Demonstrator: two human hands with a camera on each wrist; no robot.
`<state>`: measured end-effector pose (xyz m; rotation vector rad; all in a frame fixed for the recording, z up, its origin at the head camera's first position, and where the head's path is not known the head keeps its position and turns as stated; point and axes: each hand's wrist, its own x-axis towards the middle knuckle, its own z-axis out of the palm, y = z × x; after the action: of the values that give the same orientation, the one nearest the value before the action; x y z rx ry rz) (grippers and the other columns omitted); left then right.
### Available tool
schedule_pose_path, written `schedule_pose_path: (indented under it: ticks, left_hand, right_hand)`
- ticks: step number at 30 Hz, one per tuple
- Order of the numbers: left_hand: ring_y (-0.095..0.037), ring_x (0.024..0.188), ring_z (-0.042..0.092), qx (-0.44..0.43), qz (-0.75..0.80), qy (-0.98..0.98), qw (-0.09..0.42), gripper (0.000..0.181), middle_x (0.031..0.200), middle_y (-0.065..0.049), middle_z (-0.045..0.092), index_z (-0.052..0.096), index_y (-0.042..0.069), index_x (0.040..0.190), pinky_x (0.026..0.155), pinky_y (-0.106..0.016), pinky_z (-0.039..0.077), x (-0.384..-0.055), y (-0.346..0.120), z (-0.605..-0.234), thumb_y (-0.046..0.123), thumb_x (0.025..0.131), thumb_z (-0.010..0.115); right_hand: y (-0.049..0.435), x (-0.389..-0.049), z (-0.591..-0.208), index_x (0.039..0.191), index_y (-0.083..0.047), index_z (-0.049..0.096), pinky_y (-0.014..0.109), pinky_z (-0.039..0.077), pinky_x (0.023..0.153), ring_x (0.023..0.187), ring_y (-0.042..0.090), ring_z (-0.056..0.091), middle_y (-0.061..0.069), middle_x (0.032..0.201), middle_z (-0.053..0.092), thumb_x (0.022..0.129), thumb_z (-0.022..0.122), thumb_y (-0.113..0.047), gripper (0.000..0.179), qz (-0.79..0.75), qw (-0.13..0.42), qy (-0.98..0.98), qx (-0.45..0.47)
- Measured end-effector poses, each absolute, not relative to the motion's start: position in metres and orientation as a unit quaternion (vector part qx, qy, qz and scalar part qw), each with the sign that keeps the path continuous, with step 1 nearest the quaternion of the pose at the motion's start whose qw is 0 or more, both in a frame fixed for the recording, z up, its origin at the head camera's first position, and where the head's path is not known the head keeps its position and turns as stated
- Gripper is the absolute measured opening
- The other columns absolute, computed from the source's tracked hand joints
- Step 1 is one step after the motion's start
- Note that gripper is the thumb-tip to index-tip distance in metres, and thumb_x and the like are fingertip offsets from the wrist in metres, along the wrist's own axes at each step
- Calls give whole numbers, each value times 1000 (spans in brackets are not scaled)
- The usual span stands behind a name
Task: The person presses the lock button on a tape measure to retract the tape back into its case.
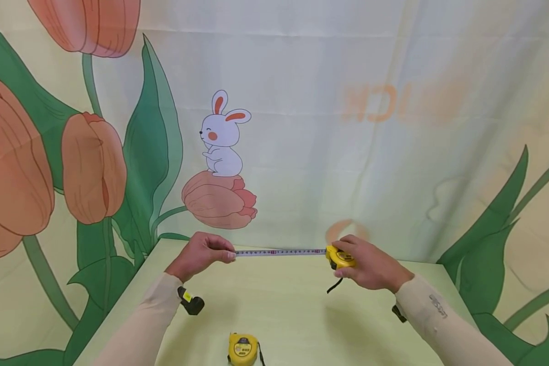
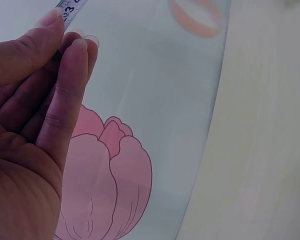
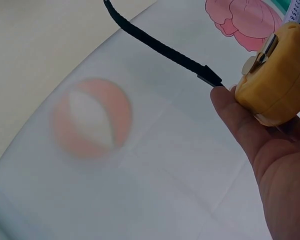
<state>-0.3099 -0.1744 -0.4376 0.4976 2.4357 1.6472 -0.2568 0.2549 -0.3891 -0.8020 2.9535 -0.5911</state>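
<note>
A yellow tape measure (image 1: 340, 257) is held in the right hand (image 1: 370, 264), raised above the table's far part. Its white blade (image 1: 283, 252) runs out level to the left, with black marks and red numbers. At the blade's free end, the left hand (image 1: 201, 255) pinches it between thumb and fingers. The left wrist view shows the blade tip (image 2: 70, 11) at the thumb (image 2: 47, 25); the end hook is hidden. In the right wrist view, fingers wrap the yellow case (image 3: 277, 75), and a black strap (image 3: 160, 47) hangs from it.
A second yellow tape measure (image 1: 243, 349) lies near the front of the pale table (image 1: 283, 300), its strap to the right. Behind the table hangs a curtain (image 1: 302, 152) printed with tulips and a rabbit. Black wrist cameras (image 1: 191, 302) sit under both forearms.
</note>
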Motion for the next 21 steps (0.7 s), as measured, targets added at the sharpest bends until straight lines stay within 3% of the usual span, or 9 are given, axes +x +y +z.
schedule_pose_path:
  ticks: [21]
  left_hand:
    - [-24,91,73,158,549,817,84,19,98,-8,79,81,7,107,93,-40,57,-310,-170,-440,17,91,81]
  right_hand:
    - [252,-257,-389,147,-10,55,39,53,94,104,15,57,5,143,56,97,75,-33,59,-193,13,945,-263]
